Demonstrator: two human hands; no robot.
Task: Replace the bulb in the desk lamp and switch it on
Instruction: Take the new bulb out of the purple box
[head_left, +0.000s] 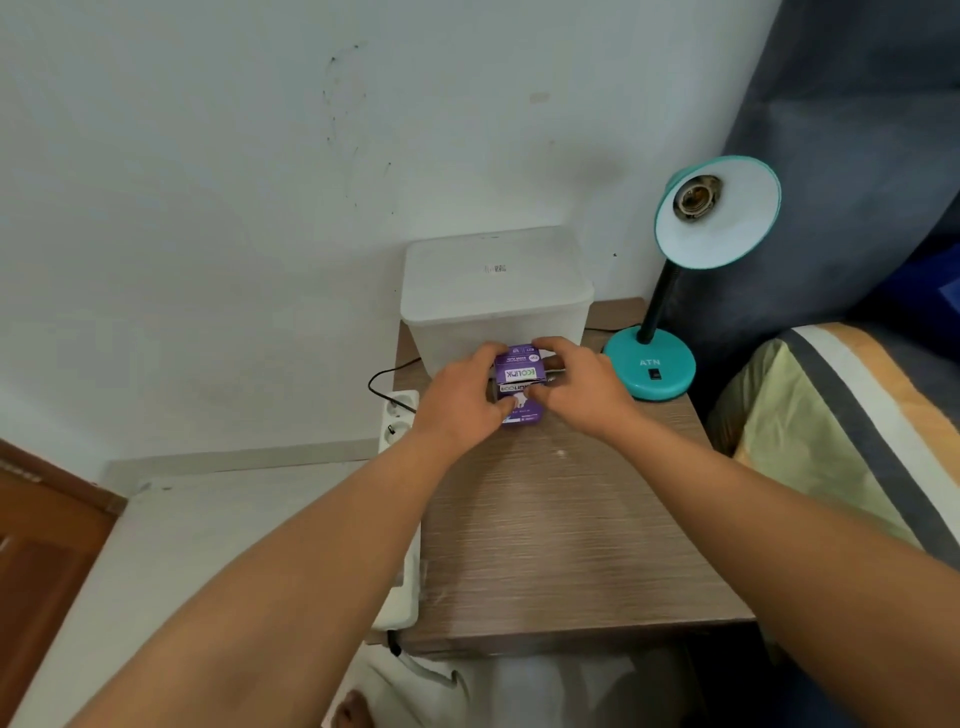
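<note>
A teal desk lamp (652, 366) stands at the back right of the wooden table (561, 535). Its shade (727, 228) is tilted toward me and the socket (696, 197) inside holds no bulb. A purple bulb box (519, 371) with a white brand label rests on the table in front of a white container. My left hand (460, 397) grips the box's left side. My right hand (576, 382) holds its right side and top, fingers curled over the open flap. No bulb is visible; the box's contents are hidden.
A translucent white lidded container (493, 296) sits against the wall behind the box. A white power strip (397, 421) with a black cable lies off the table's left edge. A bed with striped bedding (841, 441) and a dark curtain border the right side.
</note>
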